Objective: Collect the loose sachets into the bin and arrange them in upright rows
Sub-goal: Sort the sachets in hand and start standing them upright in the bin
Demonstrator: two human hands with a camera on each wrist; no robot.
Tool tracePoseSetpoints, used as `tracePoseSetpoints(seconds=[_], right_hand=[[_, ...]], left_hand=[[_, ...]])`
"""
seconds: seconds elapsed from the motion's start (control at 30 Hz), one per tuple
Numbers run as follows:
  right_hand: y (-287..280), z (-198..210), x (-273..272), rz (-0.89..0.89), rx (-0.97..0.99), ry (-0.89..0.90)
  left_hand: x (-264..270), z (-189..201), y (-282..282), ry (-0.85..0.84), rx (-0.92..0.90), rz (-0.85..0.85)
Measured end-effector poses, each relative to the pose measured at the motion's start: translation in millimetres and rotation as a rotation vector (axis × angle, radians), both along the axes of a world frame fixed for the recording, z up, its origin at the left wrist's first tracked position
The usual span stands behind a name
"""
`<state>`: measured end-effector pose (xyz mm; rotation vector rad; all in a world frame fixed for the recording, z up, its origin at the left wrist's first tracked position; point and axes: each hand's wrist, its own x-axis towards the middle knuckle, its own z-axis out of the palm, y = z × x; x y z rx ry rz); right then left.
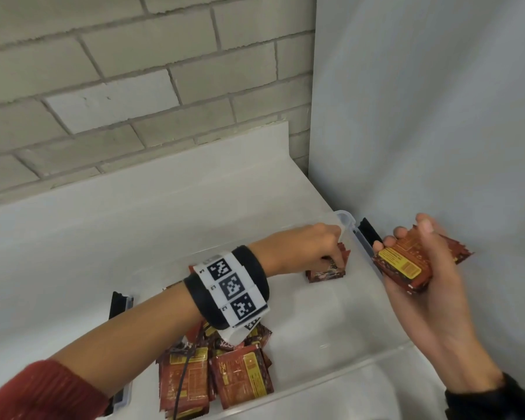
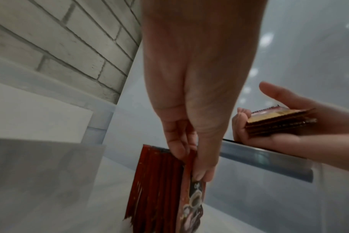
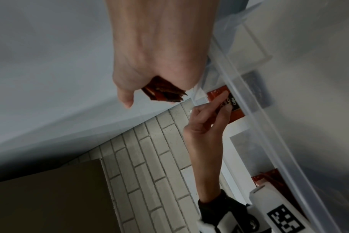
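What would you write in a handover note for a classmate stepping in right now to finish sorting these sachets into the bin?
Left hand: reaching into the clear bin, pinching the front of the upright row of sachets at the far right corner.
Right hand: holding a flat stack of sachets, just outside the bin's right rim.
Done: one short upright row started.
Left: stand the held stack into the row, then sort the loose pile lying jumbled at the bin's near end into upright rows.
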<state>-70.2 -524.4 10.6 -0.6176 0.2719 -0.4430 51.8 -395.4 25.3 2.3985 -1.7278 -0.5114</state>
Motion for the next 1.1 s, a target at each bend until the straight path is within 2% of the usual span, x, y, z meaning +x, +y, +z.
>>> tracePoseSetpoints(seconds=[0.33,0.6,0.73,0.93,1.03,1.1], right_hand=[[0.7,5.0,-4.2,0.074,0.034,0.004],[2.7,9.9,-5.9,0.178,-0.054,0.042],[3.2,9.7,-5.3,0.207,-0.146,0.070],[3.4,9.2,-3.2,0.226,-0.247,0.096],[3.5,6.8,-1.8,0.229,-0.276,0.109],[4.1,6.3,-1.1,0.247,-0.301,0.118]], left_hand=[[1.8,-17.4,0.0,-0.094,-0.082,-0.073],[3.6,-24.6,1.0,-0.099,-0.142,-0.078],[4.7,-21.8,2.6,-0.032,-0.116,-0.046],[12.2,-8.2,11.3,0.037,-0.184,0.025],[13.0,8.2,14.7,0.109,-0.345,0.116],[8.9,21.2,16.1,0.220,-0.449,0.194]])
